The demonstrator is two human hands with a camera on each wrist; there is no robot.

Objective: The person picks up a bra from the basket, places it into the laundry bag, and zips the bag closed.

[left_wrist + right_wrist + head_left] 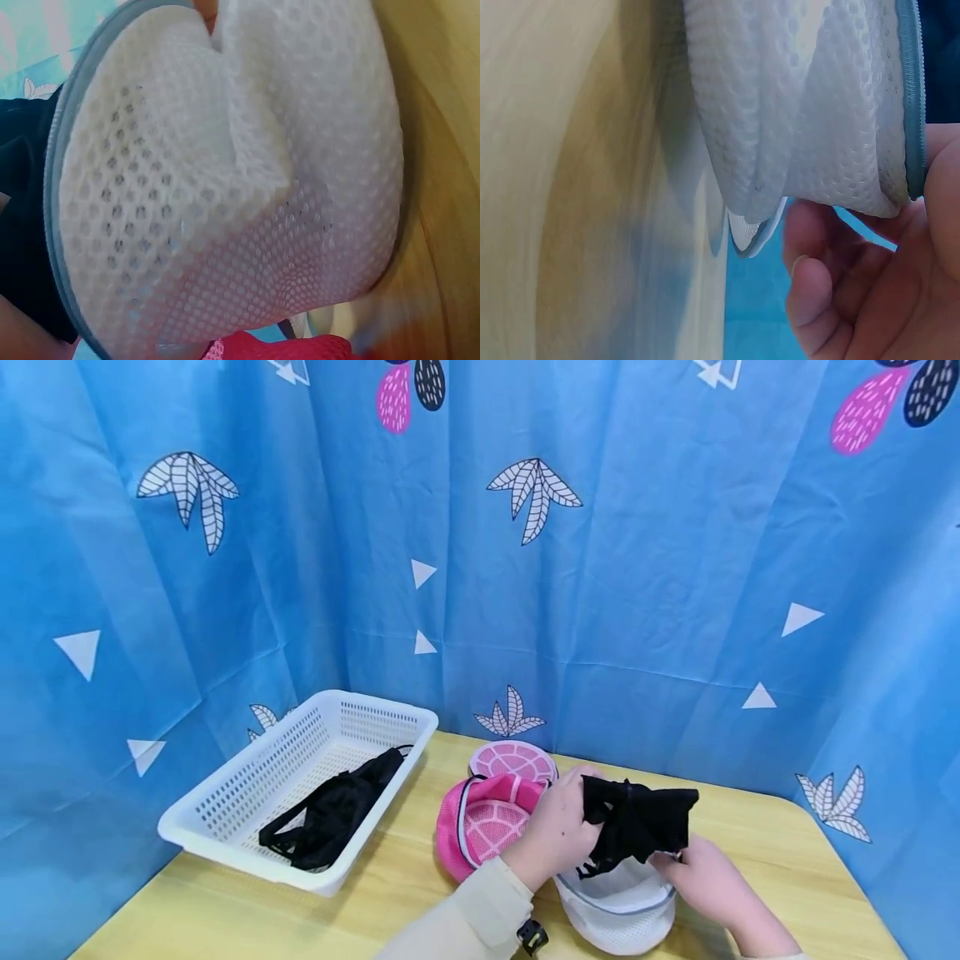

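Note:
In the head view my left hand [562,827] grips a black strappy garment [652,818] above the mouth of a white mesh laundry bag [618,928]. My right hand [705,878] holds the bag's rim at its right side, thumb and fingers at the edge in the right wrist view. A grey zip [911,97] runs along that rim. The bag's honeycomb mesh [322,97] fills the left wrist view, its side dented inward. Black cloth [22,232] shows there beyond the zip. The garment hides part of the bag's opening.
A pink mesh laundry bag [448,835] stands unzipped left of the white one, its round patterned lid [516,762] raised behind. Farther left, a white plastic basket [247,777] contains another black garment [337,810]. Blue curtains [637,568] hang behind the wooden table [780,852].

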